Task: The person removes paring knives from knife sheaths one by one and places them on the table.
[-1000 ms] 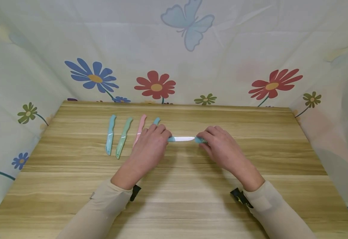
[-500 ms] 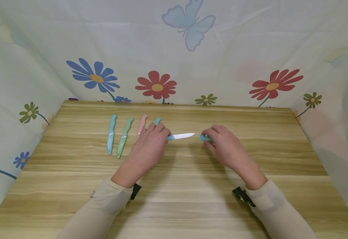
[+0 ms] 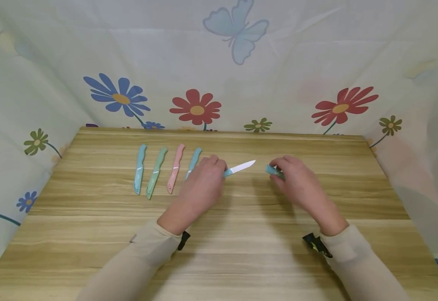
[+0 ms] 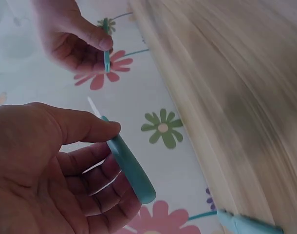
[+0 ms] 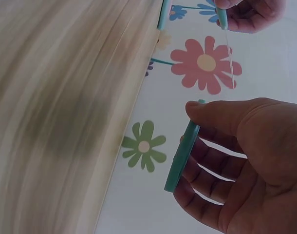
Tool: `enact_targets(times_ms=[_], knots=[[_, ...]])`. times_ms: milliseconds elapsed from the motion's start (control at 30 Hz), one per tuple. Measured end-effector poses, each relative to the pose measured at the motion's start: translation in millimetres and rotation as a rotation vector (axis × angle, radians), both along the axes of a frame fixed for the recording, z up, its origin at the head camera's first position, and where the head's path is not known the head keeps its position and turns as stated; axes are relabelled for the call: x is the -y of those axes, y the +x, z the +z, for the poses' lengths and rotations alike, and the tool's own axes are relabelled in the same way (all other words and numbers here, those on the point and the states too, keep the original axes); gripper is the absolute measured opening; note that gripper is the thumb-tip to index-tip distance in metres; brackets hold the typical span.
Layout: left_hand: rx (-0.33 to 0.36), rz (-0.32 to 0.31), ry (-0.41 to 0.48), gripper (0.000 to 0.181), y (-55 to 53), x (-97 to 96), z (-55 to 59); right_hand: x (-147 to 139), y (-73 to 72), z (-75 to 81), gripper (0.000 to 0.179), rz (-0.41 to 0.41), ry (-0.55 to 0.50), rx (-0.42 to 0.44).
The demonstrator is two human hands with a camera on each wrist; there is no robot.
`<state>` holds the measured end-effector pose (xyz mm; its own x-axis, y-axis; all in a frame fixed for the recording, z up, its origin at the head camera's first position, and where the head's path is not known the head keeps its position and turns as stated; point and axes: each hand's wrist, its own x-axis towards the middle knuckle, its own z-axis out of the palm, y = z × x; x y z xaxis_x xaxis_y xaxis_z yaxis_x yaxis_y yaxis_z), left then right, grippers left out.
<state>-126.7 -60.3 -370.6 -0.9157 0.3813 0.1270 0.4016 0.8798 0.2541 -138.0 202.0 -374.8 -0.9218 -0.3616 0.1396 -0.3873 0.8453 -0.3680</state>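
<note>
Over the table's middle, my left hand (image 3: 203, 182) pinches a small paring knife (image 3: 242, 167) by its blue handle. Its white blade is bare, and the tip points right and away from me. In the left wrist view the thumb presses the handle (image 4: 131, 168) near the blade, against the curled fingers. My right hand (image 3: 298, 179) pinches a blue blade sheath (image 3: 272, 169) between thumb and fingers, and the right wrist view shows the sheath (image 5: 182, 156) whole. A gap separates blade tip and sheath mouth. The nearest other thing to my left hand is a blue sheathed knife (image 3: 194, 161), partly hidden behind it.
Left of my left hand, a pink sheathed knife (image 3: 175, 168), a green one (image 3: 156, 173) and another blue one (image 3: 139, 169) lie in a row on the wooden table (image 3: 226, 267). A flowered cloth (image 3: 286, 75) hangs behind the table and along both sides.
The sheath has come away from the blade tip and moved right with my right hand. My left hand has shifted right, and the knife tip has swung away from me, uncovering the pink knife.
</note>
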Motion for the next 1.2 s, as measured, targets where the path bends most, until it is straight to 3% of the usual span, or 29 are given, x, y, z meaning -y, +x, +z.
enact_targets(times_ms=[300, 533, 800, 1200], knots=[[0.119, 0.001, 0.075, 0.012, -3.9, -37.4, -6.1, -17, 0.0, -5.5, 0.028, -0.093, -0.013, 0.084], [0.134, -0.022, 0.100, 0.009, -6.0, -59.9, -17.8, -28, -2.0, -6.9, 0.027, -0.169, -0.011, 0.165], [0.183, -0.022, 0.154, 0.013, -7.9, -83.0, -22.1, -39, -5.2, -12.2, 0.030, -0.181, -0.025, 0.222], [0.293, 0.054, 0.190, 0.021, -9.5, -116.5, -28.8, -35, -7.3, -19.8, 0.045, -0.238, -0.010, 0.347]])
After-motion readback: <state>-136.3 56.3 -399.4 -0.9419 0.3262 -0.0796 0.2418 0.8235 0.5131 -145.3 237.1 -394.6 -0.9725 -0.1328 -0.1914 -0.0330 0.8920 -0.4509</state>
